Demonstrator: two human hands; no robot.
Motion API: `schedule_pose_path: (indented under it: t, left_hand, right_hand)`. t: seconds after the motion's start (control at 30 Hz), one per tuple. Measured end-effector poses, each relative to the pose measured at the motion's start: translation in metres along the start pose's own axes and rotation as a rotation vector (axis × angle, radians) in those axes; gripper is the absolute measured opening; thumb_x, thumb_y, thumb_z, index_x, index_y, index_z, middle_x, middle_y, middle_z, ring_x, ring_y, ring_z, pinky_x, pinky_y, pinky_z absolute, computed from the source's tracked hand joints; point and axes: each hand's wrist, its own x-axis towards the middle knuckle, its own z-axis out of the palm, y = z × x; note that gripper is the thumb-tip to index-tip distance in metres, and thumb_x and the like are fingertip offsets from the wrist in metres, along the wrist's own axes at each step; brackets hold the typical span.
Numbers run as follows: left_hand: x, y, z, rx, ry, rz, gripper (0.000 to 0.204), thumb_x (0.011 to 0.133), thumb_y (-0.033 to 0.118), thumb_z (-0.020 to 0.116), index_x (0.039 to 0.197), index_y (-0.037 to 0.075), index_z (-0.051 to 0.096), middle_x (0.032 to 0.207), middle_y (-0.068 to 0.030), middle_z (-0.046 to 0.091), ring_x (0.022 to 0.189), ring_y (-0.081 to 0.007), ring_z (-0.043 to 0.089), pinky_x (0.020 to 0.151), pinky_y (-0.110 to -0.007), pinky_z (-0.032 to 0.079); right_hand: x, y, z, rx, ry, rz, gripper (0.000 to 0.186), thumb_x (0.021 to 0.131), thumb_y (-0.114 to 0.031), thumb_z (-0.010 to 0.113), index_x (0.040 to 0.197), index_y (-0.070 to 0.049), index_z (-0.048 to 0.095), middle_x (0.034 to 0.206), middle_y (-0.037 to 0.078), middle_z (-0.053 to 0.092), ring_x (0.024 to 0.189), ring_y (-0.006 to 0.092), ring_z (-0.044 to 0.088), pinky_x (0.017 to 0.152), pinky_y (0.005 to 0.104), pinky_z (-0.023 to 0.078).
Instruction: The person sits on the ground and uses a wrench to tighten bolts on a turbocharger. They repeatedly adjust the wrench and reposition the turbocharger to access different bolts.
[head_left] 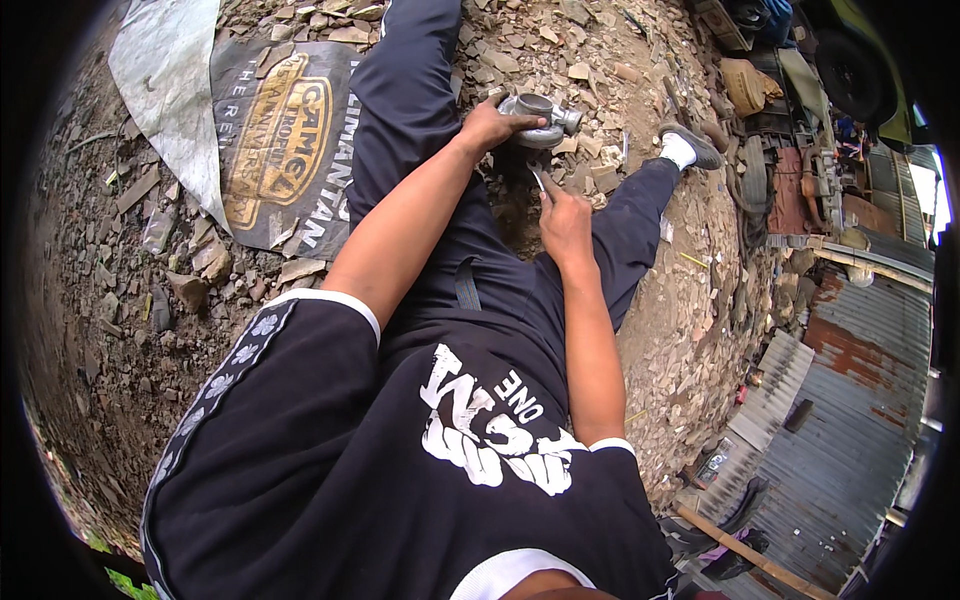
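My left hand (492, 126) is closed around the left side of a rounded grey metal housing (541, 133). The housing has a round opening on top and a short pipe stub pointing right, and it sits up between my lower legs. Just below it, my right hand (567, 222) grips a thin, light-coloured tool (540, 180) whose tip points up toward the housing. A gap seems to separate the tip from the metal. The tool's exact kind is too small to make out, and my fingers hide its lower end.
Broken stone and rubble cover the ground (700, 330) around my outstretched legs. A dark printed sheet (340, 90) lies at the left, beside a pale sheet (165, 80). Rusty corrugated metal sheets (850, 360) are at the right, with a tyre (855, 75) and scrap at the upper right.
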Motion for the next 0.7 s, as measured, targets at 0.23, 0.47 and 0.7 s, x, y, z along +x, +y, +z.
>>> schedule_pose_path:
  t: [0.23, 0.47, 0.7]
  left_hand:
    - [0.019, -0.027, 0.004, -0.001, 0.045, 0.032, 0.124, 0.057, 0.054, 0.099, 0.151, -0.005, 0.045, 0.143, -0.0254, 0.059, 0.129, -0.0304, 0.061, 0.11, -0.035, 0.047]
    - [0.024, -0.034, 0.002, 0.026, 0.055, 0.041, 0.125, 0.056, 0.056, 0.098, 0.152, -0.004, 0.045, 0.144, -0.0245, 0.059, 0.131, -0.031, 0.06, 0.112, -0.036, 0.046]
    - [0.017, -0.019, 0.004, 0.06, 0.056, 0.029, 0.117, 0.064, 0.043, 0.1, 0.152, -0.008, 0.042, 0.139, -0.0248, 0.061, 0.125, -0.0266, 0.062, 0.107, -0.035, 0.049]
  right_hand:
    - [-0.002, -0.003, 0.009, 0.02, 0.01, 0.035, 0.038, 0.093, -0.003, 0.062, 0.131, -0.003, 0.069, 0.087, 0.03, 0.066, 0.085, 0.0473, 0.065, 0.081, 0.0539, 0.051]
    - [0.005, -0.024, 0.008, 0.005, -0.049, 0.17, 0.034, 0.092, -0.004, 0.062, 0.125, 0.0, 0.071, 0.092, 0.031, 0.068, 0.088, 0.0482, 0.067, 0.084, 0.0544, 0.052]
    - [0.033, -0.031, 0.018, -0.16, -0.152, 0.192, 0.025, 0.088, -0.004, 0.059, 0.105, 0.007, 0.072, 0.091, 0.034, 0.07, 0.092, 0.0491, 0.07, 0.086, 0.0552, 0.054]
